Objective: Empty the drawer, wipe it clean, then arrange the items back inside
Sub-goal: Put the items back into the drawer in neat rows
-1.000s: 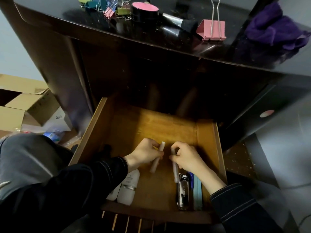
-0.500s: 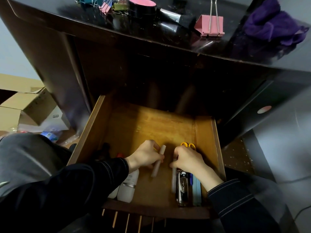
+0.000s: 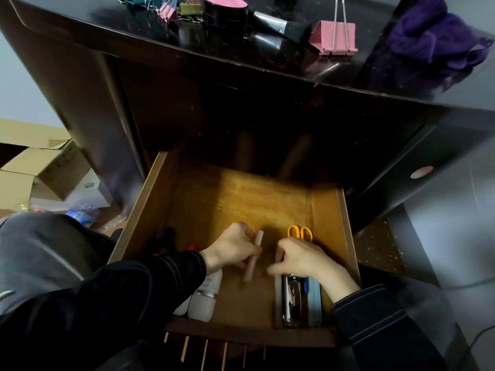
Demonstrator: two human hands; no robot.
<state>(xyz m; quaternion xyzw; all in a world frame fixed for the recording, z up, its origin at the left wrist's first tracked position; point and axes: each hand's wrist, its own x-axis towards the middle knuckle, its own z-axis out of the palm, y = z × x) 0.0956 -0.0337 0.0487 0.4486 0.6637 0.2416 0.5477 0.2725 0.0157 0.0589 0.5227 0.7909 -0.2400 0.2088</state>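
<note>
The wooden drawer [image 3: 328,210] is pulled out below the dark desk. My left hand [image 3: 233,247] grips a beige stick [image 3: 253,259] over the middle of the drawer floor. My right hand [image 3: 305,261] has curled, blurred fingers that pinch the top end of a grey stick [image 3: 278,298]. That stick lies flat beside a black glossy case [image 3: 293,301], a blue pen and a light-blue case [image 3: 314,301]. Orange scissors handles [image 3: 300,232] show behind my right hand. White bottles [image 3: 206,298] lie at the front left, partly under my left sleeve.
On the desk top are a big pink binder clip [image 3: 334,38], a purple cloth [image 3: 439,36], a pink-lidded black tin [image 3: 225,6], a brush [image 3: 281,25] and several small clips [image 3: 171,6]. Cardboard boxes [image 3: 40,172] stand on the floor at left.
My right hand has laid the grey stick down flat beside the black case and shifted right, uncovering the orange scissors. My left hand still holds the beige stick, almost unmoved.
</note>
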